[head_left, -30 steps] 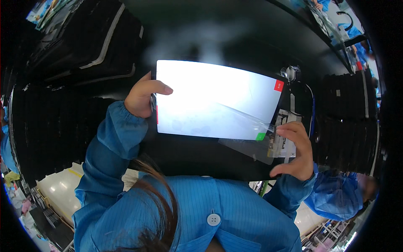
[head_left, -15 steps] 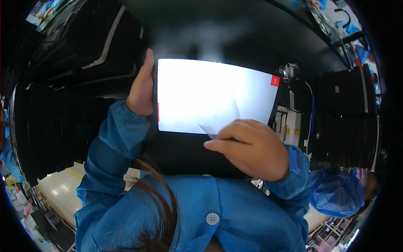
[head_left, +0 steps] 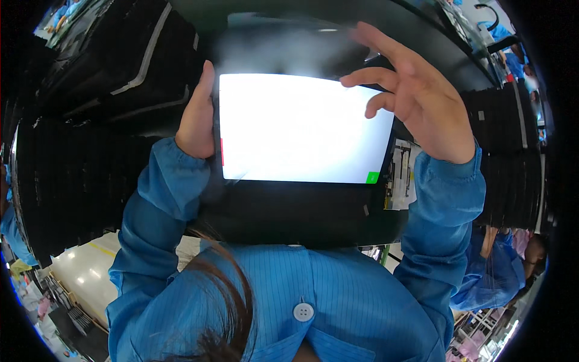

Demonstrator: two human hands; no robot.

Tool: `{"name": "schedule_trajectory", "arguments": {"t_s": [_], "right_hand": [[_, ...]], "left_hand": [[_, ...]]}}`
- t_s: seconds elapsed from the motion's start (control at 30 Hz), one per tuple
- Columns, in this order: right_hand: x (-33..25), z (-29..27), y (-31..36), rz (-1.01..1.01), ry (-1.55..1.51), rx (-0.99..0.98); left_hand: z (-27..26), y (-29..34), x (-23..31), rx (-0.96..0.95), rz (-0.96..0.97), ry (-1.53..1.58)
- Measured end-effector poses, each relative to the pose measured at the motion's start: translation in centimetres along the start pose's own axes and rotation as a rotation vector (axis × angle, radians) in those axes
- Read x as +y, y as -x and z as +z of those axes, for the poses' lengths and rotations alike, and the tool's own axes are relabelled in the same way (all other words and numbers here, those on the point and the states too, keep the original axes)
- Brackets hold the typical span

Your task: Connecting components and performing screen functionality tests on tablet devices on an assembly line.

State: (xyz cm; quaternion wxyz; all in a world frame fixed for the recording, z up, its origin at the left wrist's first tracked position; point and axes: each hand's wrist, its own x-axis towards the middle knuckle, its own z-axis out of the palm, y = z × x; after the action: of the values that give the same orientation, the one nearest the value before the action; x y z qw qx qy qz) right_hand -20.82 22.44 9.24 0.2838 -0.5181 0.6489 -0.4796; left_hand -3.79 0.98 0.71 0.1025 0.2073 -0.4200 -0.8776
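Note:
A lit display panel [head_left: 301, 130] with a white screen and dark border lies in front of me. A red strip marks its left edge, and a small green square [head_left: 373, 177] glows at its lower right corner. My left hand [head_left: 198, 123] grips the panel's left edge, fingers mostly hidden. Over the upper right corner hovers my right hand [head_left: 422, 96], palm partly showing and fingers apart; its farthest fingertip is blurred. Beyond the panel runs the faint pale outline of what looks like a clear sheet [head_left: 271, 22]; I cannot tell whether it touches my right hand.
Stacks of black trays [head_left: 78, 187] rise on the left, with more black stacks [head_left: 506, 157] on the right. A white card with dark strips [head_left: 401, 175] lies right of the panel on the dark worktop [head_left: 295, 211]. Another person in blue [head_left: 491, 271] is at the lower right.
My right hand has moved from the panel's lower edge, where it pinched a clear film, up over the upper right corner and spread. The upper-right red square is gone from view; a green one shows lower right.

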Motion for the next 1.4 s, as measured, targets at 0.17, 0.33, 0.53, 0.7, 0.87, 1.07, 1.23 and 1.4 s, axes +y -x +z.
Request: {"name": "schedule_trajectory", "arguments": {"t_s": [0.17,0.33,0.53,0.7,0.87,1.07,1.23,1.4], "right_hand": [[-1.2,-0.4,2.0,0.059,-0.077,0.221],[-1.2,1.1,5.3,-0.143,0.205,0.13],[-1.7,3.5,8.2,0.029,0.265,-0.241],[-1.9,4.4,9.7,0.118,0.396,-0.251],[-2.9,4.3,9.9,0.212,0.503,-0.259],[-2.8,4.8,9.9,0.132,0.443,-0.311],[-2.7,5.1,9.8,0.131,0.41,-0.371],[-2.8,5.5,9.7,0.129,0.402,-0.401]], "left_hand": [[-0.6,-0.3,0.1,-0.031,-0.009,-0.056],[-0.1,0.0,0.2,-0.006,-0.032,-0.021],[-0.1,-0.2,0.2,0.145,-0.092,0.098],[-2.6,-0.5,-0.2,0.035,0.013,-0.093],[-1.1,0.2,0.0,0.141,0.011,-0.044],[-2.2,-0.2,-0.4,0.137,0.076,-0.093],[-3.3,-0.6,-0.7,-0.138,0.073,0.003],[-3.4,-0.4,-0.6,-0.127,0.062,-0.021]]}}
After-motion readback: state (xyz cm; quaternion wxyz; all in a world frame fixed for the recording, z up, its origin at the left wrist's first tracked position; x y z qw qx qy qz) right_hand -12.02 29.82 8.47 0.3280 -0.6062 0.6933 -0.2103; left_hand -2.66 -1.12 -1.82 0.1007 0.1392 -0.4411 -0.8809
